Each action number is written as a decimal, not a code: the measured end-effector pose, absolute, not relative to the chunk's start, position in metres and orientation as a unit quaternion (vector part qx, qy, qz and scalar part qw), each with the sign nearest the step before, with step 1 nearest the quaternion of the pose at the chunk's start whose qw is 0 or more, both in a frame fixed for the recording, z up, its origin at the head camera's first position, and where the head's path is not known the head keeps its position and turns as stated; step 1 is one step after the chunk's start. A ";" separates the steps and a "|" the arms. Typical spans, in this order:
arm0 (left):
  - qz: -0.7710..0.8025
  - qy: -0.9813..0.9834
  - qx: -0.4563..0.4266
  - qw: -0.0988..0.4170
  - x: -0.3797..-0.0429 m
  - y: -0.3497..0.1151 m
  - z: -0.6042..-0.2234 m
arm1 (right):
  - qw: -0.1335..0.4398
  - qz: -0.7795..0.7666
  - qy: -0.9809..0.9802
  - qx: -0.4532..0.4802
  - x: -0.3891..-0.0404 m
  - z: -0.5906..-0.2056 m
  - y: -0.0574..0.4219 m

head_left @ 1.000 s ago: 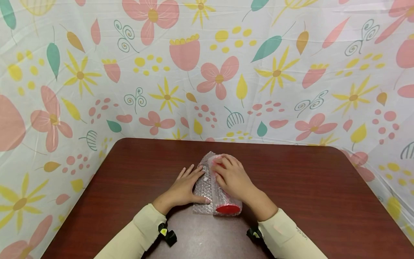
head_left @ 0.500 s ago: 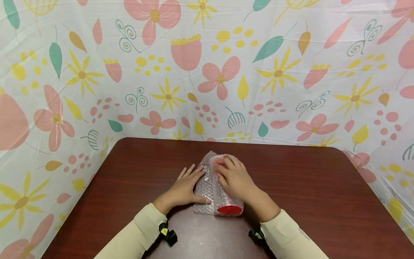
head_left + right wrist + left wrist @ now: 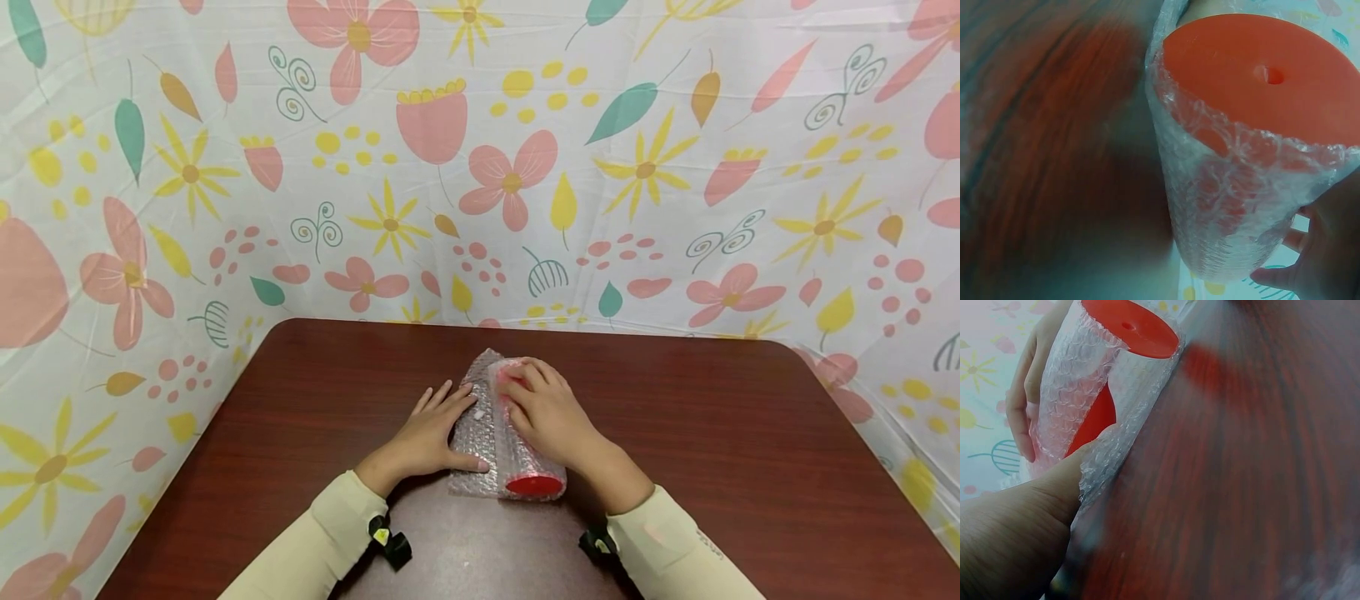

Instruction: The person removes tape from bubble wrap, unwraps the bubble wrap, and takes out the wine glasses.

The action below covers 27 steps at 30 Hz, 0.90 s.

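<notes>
A red cylinder-like object (image 3: 535,485) lies on its side, wrapped in clear bubble wrap (image 3: 476,442). Its flat near end shows, with a small hole (image 3: 1274,75) in it in the right wrist view. My right hand (image 3: 551,417) lies over the wrapped object, its bent fingers gripping the far part. To the left, my left hand (image 3: 420,437) is spread, with thumb and fingertips resting on the flat flap of wrap. In the left wrist view, red (image 3: 1094,425) shows between the wrap's layers. The object's far end is mostly hidden by the right hand.
The bundle lies near the middle of a dark reddish-brown wooden table (image 3: 712,433) with rounded far corners. Behind it hangs a white cloth (image 3: 450,167) printed with flowers and leaves. Black straps (image 3: 390,546) circle both wrists.
The wrapped object and my right hand have shifted very slightly to the right. My left hand stays in place on the wrap.
</notes>
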<state>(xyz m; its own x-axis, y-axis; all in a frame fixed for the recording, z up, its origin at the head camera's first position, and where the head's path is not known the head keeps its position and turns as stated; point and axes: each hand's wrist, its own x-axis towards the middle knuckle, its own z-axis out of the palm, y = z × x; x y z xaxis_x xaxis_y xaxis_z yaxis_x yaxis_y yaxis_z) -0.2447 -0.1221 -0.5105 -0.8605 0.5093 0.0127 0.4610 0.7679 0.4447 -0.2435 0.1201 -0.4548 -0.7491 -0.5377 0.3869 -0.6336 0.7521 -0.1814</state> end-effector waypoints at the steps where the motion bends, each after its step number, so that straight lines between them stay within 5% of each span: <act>1: 0.222 0.939 0.258 0.054 -0.245 -0.122 -0.510 | 0.157 0.152 -0.923 0.317 -0.243 -0.454 0.120; 27: 0.226 0.937 0.261 0.050 -0.245 -0.122 -0.509 | 0.155 0.159 -0.924 0.311 -0.241 -0.450 0.121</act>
